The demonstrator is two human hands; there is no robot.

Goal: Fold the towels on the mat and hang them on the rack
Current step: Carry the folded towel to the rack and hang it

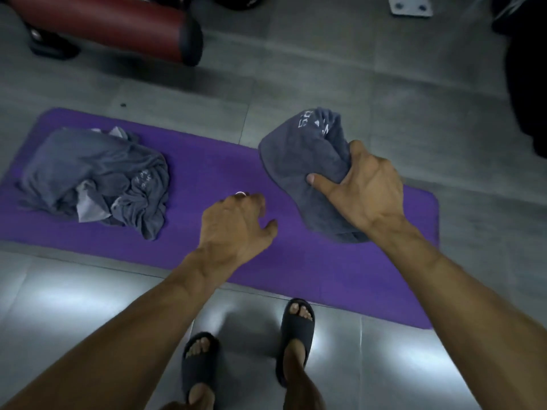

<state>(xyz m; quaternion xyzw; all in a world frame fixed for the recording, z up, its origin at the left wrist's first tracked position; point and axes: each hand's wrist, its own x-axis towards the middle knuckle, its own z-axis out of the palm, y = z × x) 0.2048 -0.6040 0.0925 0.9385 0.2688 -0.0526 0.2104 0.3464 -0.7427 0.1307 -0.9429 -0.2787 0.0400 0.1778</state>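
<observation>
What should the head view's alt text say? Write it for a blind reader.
A right hand grips a bunched grey towel above a purple mat; the left hand hovers empty. A crumpled towel pile lies on the mat.

Held towel: the grey towel (299, 161) that your right hand (367, 187) gripped on the right carried pale printed lettering near its far edge, but you could not read it; it was creased and blurred.
Towel heap: the crumpled grey towels (97, 179) lying on the left end of the purple mat (207, 161) showed a small pale mark, also too small to read.
</observation>
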